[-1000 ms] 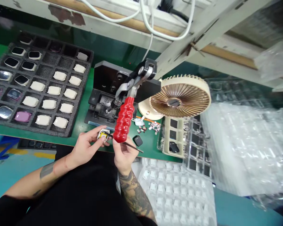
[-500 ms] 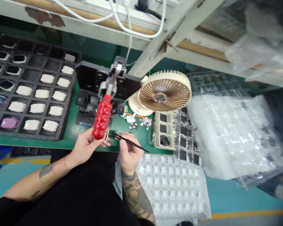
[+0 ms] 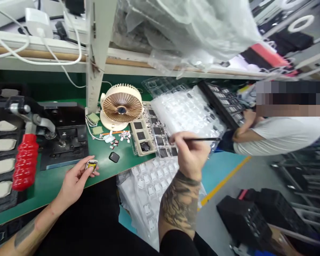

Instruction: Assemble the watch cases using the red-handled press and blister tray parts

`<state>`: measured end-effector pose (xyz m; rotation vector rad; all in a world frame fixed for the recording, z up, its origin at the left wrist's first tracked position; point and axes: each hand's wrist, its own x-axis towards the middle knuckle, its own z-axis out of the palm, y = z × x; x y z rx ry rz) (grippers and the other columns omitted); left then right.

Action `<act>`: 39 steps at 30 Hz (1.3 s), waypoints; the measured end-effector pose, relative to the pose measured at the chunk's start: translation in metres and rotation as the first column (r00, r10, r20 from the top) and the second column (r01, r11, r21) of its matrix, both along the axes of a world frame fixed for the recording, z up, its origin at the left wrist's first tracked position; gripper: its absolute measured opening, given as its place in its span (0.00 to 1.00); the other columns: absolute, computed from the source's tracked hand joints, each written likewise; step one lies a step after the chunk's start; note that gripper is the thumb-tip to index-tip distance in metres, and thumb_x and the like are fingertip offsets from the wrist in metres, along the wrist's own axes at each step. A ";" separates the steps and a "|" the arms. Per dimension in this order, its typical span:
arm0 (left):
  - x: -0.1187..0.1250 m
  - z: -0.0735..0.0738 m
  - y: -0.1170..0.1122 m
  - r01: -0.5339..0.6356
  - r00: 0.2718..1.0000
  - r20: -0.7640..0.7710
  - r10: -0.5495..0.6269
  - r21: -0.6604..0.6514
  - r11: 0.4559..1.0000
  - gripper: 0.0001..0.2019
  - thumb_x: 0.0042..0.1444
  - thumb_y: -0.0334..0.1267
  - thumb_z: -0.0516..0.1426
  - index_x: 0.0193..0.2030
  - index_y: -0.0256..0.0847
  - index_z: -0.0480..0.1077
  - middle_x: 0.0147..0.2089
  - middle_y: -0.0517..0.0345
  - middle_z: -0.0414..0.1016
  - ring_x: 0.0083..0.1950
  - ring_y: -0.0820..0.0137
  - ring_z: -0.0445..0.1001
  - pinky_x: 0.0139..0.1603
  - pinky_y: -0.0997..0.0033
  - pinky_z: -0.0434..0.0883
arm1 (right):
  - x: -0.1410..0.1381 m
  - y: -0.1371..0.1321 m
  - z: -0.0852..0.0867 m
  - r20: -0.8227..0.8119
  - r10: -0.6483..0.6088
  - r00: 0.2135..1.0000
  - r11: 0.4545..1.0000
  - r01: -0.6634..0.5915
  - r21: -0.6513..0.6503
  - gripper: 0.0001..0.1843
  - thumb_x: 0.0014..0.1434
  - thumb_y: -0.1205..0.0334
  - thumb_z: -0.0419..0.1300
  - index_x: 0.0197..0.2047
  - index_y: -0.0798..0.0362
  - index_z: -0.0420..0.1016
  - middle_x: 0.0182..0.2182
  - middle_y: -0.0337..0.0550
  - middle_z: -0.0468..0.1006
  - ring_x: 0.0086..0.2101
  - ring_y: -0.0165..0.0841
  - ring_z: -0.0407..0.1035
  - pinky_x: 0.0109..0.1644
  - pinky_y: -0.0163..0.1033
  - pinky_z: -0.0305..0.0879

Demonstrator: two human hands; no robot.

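Note:
My left hand (image 3: 73, 183) grips a small rectangular watch-like case with a yellow part inside (image 3: 91, 165) between thumb and fingers, over the green bench mat (image 3: 61, 188). My right hand (image 3: 189, 153) is well away from it, raised above clear plastic trays and holding thin black tweezers (image 3: 202, 139). A small black square piece (image 3: 114, 157) lies on the mat near my left hand. The red ribbed handle (image 3: 25, 163) of a black bench press (image 3: 64, 131) stands to the left. Beside it, a foam tray holds white watch cases (image 3: 4, 165).
A cream desk fan (image 3: 121, 108) stands under the shelf, with small scraps (image 3: 120, 137) on the mat before it. Clear blister trays (image 3: 160, 142) and bagged white trays (image 3: 146, 192) lie to the right. A co-worker in a white shirt (image 3: 280, 137) handles a black tray at the right.
My view has swung right. My right hand with the tweezers has moved up and right, away from the small case. My left hand still holds the case, and the red handle no longer overlaps it.

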<state>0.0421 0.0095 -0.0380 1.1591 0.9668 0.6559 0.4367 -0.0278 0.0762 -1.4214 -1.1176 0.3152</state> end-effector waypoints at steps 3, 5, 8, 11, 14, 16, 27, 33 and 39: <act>-0.002 -0.006 -0.004 0.045 0.997 -0.059 -0.042 0.054 0.998 0.30 0.76 0.49 0.61 0.79 0.41 0.65 0.55 0.48 0.86 0.52 0.61 0.87 0.57 0.59 0.83 | 0.000 0.026 0.000 0.125 -0.465 0.877 0.875 0.433 0.219 0.12 0.66 0.54 0.71 0.48 0.53 0.84 0.41 0.43 0.83 0.38 0.30 0.79 0.47 0.40 0.78; -0.002 -0.007 -0.005 0.045 0.997 -0.069 -0.040 0.075 0.996 0.26 0.76 0.49 0.61 0.75 0.41 0.69 0.56 0.47 0.86 0.52 0.61 0.87 0.56 0.61 0.83 | -0.029 0.030 -0.010 0.220 -0.459 0.861 0.877 0.399 0.267 0.10 0.68 0.58 0.68 0.50 0.50 0.85 0.43 0.43 0.84 0.42 0.32 0.80 0.51 0.44 0.79; -0.004 -0.003 -0.005 0.013 0.999 -0.047 -0.007 0.128 0.992 0.17 0.77 0.47 0.60 0.63 0.38 0.75 0.55 0.46 0.86 0.50 0.62 0.87 0.51 0.64 0.83 | -0.089 0.022 -0.035 0.458 -0.214 0.863 0.971 0.137 0.196 0.17 0.67 0.68 0.66 0.57 0.45 0.83 0.46 0.42 0.84 0.46 0.33 0.78 0.52 0.44 0.77; -0.011 -0.001 -0.008 -0.040 0.998 -0.043 0.050 0.206 0.978 0.13 0.77 0.43 0.60 0.59 0.38 0.76 0.52 0.47 0.87 0.46 0.63 0.87 0.48 0.65 0.83 | -0.143 0.019 -0.066 0.743 0.170 0.647 0.977 -0.208 -0.043 0.19 0.69 0.68 0.64 0.62 0.49 0.78 0.44 0.43 0.83 0.44 0.33 0.74 0.49 0.45 0.71; -0.019 -0.001 -0.011 -0.014 0.995 -0.095 0.043 0.283 0.959 0.10 0.76 0.41 0.60 0.58 0.40 0.77 0.53 0.49 0.87 0.45 0.64 0.87 0.48 0.67 0.83 | -0.172 0.026 -0.090 0.866 0.350 0.357 0.930 -0.241 -0.276 0.12 0.74 0.63 0.59 0.57 0.51 0.78 0.41 0.42 0.81 0.42 0.32 0.70 0.50 0.44 0.66; -0.023 -0.002 -0.012 0.002 0.990 -0.133 0.040 0.300 0.954 0.10 0.76 0.41 0.60 0.57 0.42 0.77 0.53 0.52 0.87 0.45 0.65 0.87 0.48 0.67 0.83 | -0.173 0.031 -0.098 0.855 0.420 0.303 0.904 -0.227 -0.363 0.12 0.75 0.61 0.58 0.58 0.51 0.77 0.41 0.42 0.80 0.43 0.32 0.68 0.52 0.44 0.64; -0.017 -0.013 -0.004 -0.011 0.994 -0.104 0.032 0.193 0.981 0.18 0.75 0.48 0.61 0.62 0.41 0.67 0.56 0.44 0.86 0.48 0.57 0.88 0.47 0.58 0.84 | 0.016 0.108 -0.045 0.687 0.330 0.648 0.648 0.373 -0.664 0.23 0.76 0.65 0.47 0.61 0.53 0.81 0.54 0.53 0.81 0.56 0.38 0.70 0.61 0.41 0.65; -0.019 -0.020 -0.005 0.028 0.993 -0.120 -0.006 0.183 0.983 0.17 0.76 0.49 0.60 0.62 0.43 0.66 0.58 0.45 0.85 0.51 0.59 0.88 0.51 0.59 0.82 | 0.055 0.156 -0.049 0.669 0.463 0.582 0.595 0.355 -0.721 0.22 0.71 0.68 0.53 0.58 0.54 0.86 0.57 0.57 0.77 0.57 0.40 0.71 0.62 0.40 0.67; -0.017 -0.018 -0.007 0.001 0.992 -0.127 0.025 0.204 0.979 0.18 0.75 0.51 0.61 0.61 0.43 0.67 0.57 0.45 0.86 0.50 0.58 0.88 0.52 0.58 0.82 | 0.056 0.164 -0.061 0.675 0.518 0.526 0.584 0.359 -0.728 0.19 0.71 0.66 0.53 0.50 0.58 0.86 0.56 0.59 0.77 0.54 0.39 0.72 0.59 0.40 0.67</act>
